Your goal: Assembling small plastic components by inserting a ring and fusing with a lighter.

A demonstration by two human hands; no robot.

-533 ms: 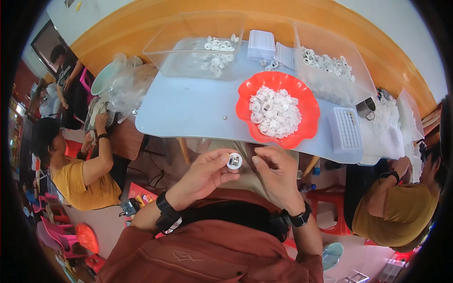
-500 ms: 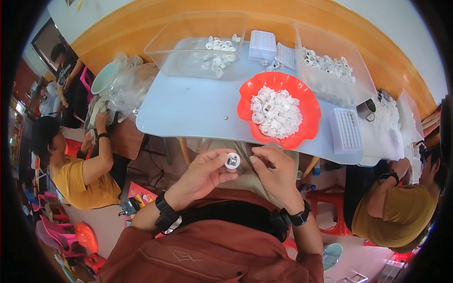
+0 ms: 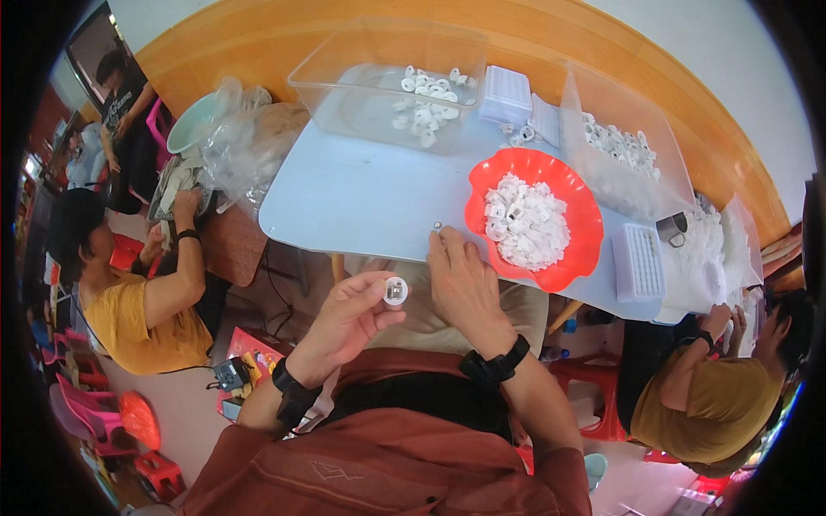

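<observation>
My left hand (image 3: 346, 320) pinches a small round white plastic part (image 3: 396, 291) between thumb and fingers, above my lap. Metal pieces show in the recess of its face. At the near edge of the light blue table (image 3: 361, 185), my right hand (image 3: 466, 291) lies with its fingers stretched forward. A tiny metal piece (image 3: 437, 225) sits right at its fingertips; whether they grip it I cannot tell. Just right of that hand stands a red scalloped bowl (image 3: 587, 193), heaped with small white plastic parts (image 3: 527, 228).
Clear bins (image 3: 344, 103) (image 3: 594, 185) with white round parts stand at the back. White trays (image 3: 506, 95) (image 3: 638, 267) and a metal cup (image 3: 674, 230) are on the table. Seated co-workers (image 3: 142, 301) (image 3: 688, 396) flank me. A plastic bag (image 3: 245, 159) lies left of the table.
My right hand has moved forward from near my left hand to the small metal piece on the table. The left hand still holds the round white part. The view has shifted slightly.
</observation>
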